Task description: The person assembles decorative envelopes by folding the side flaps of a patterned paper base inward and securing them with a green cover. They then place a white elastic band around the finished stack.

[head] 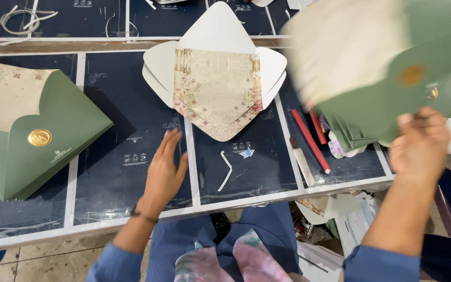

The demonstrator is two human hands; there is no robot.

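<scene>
A blurred green card envelope with a gold seal (392, 78) is raised at upper right, above the dark blue worktop (116, 136), clamped in the right hand (418, 143). The left hand (165, 175), fingers spread and holding nothing, hovers near an unfolded white floral-lined envelope (216, 86).

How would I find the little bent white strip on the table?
Start at the big unfolded envelope with the flowery lining in the middle of the dark blue table. Go down past its bottom point, just right of the left hand. The bent white paper strip lies there alone; unlike the red sticks to its right, it is thin, white and kinked.
</scene>
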